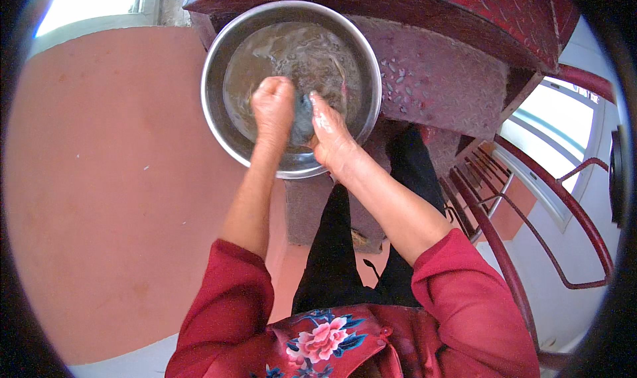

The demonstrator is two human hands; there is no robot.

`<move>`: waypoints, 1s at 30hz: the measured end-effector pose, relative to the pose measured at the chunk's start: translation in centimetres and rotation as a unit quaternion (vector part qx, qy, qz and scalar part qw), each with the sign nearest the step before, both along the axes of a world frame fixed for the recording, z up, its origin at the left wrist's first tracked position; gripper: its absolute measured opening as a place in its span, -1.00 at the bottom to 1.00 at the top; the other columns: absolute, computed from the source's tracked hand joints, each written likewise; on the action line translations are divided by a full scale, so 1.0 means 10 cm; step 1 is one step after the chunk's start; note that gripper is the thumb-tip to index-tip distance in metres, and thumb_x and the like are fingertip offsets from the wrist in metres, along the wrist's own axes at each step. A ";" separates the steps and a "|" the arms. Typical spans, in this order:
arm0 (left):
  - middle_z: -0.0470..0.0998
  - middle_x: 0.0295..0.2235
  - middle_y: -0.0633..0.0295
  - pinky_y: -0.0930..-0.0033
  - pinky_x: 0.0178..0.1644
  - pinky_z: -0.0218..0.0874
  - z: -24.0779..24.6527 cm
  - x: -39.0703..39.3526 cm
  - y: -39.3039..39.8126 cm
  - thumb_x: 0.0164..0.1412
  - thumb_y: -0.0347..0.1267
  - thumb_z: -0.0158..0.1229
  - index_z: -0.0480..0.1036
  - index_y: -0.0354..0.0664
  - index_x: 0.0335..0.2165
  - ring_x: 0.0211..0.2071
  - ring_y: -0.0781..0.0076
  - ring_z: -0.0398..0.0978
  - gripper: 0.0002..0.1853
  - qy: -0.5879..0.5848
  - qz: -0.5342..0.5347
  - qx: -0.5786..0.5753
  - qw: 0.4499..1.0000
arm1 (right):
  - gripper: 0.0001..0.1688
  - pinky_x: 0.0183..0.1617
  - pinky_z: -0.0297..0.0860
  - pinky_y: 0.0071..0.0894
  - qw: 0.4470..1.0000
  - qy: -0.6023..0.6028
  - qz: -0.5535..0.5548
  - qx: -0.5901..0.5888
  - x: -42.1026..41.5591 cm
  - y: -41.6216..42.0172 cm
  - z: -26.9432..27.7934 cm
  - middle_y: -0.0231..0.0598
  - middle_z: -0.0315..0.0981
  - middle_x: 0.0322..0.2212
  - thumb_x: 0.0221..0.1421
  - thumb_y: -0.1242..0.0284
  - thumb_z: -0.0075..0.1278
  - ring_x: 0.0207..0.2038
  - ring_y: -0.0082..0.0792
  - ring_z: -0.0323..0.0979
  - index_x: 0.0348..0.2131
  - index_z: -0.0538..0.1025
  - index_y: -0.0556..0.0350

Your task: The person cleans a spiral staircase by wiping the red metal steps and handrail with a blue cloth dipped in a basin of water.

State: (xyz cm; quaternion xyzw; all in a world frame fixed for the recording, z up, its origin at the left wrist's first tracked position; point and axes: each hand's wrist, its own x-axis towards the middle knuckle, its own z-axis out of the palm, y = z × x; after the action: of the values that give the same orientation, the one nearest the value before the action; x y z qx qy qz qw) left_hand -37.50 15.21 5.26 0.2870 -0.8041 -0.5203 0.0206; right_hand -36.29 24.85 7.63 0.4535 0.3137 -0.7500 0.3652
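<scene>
A round stainless steel basin [211,97] holds murky, rippling water [244,79]. Above the water, inside the rim, a wet blue-grey cloth [302,119] is bunched between my two hands. My left hand [272,104] is clenched in a fist against one side of the cloth. On the cloth's other side is my right hand [329,127], wet, with its thumb pointing up and its fingers mostly hidden. The cloth is blurred, and its lower part cannot be made out.
The basin rests on a dark red metal stair tread [438,74], wet beside it, with a higher tread [398,0] beyond. A pinkish wall [124,179] borders the left. Red stair railings [497,258] and a window [552,114] are at right.
</scene>
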 end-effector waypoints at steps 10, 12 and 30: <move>0.40 -0.53 0.21 0.25 -0.59 0.18 -0.42 0.03 -0.32 0.08 0.01 -0.04 0.39 -0.32 -0.43 -0.59 0.39 0.35 -0.48 -0.140 0.344 0.207 0.905 | -0.03 0.00 0.11 0.03 0.988 0.146 0.014 0.046 -0.14 0.27 0.10 0.01 -0.09 0.07 -0.05 0.01 0.01 0.11 -0.03 -0.07 0.13 -0.07 0.08; 0.37 -0.56 0.11 0.25 -0.55 0.19 -0.67 0.17 -0.39 0.05 -0.01 0.02 0.33 -0.35 -0.46 -0.57 0.29 0.36 -0.49 -0.206 0.190 0.066 0.958 | 0.05 0.03 0.07 0.07 0.987 0.153 -0.003 0.042 -0.12 0.29 0.11 0.07 -0.25 0.13 -0.05 0.01 0.01 0.17 0.06 -0.25 0.17 -0.19 0.06; 0.35 -0.12 -0.01 0.25 -0.02 0.14 0.65 0.40 0.39 -0.19 -0.44 0.18 0.48 -0.35 -0.41 -0.10 0.11 0.32 -0.74 0.049 -0.145 0.021 0.988 | -0.24 -0.20 0.31 -0.12 0.982 0.101 -0.103 -0.123 -0.04 0.30 -0.43 -0.07 0.16 -0.08 0.04 -0.04 -0.17 -0.13 -0.14 0.28 0.04 0.09 0.10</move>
State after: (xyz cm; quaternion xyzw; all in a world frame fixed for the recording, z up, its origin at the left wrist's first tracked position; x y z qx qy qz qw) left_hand -33.48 19.08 11.80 0.1415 -0.8239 -0.5483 -0.0216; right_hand -36.71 27.81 3.30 0.3564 0.2057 -0.8588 0.3053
